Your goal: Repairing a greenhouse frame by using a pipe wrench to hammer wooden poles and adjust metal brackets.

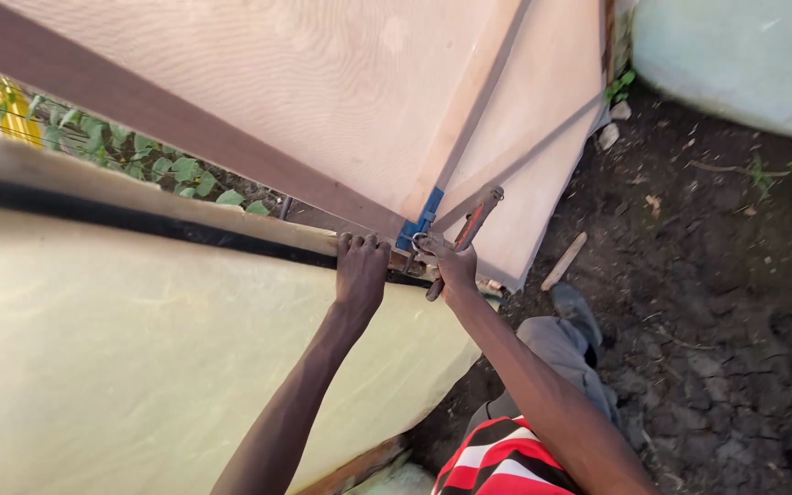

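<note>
My left hand [361, 268] grips the top edge of a low wall covered with pale yellowish sheeting [139, 348], fingers curled over its wooden rail. Just to the right, my right hand [451, 264] is shut on a pair of pliers [469, 229] with reddish handles, its jaws down at the corner where a blue bracket [422, 220] sits on the brown frame [185, 137] of a mesh-covered door panel [323, 82]. A bit of wire seems to loop by my right thumb; it is too small to make out.
Dark bare soil [717, 293] spreads on the right with a short stick [565, 261], stones and a pale plastic sheet [744, 55] at top right. Green leafy plants [167, 170] grow behind the wall. My shoe [577, 312] and grey trouser leg are below.
</note>
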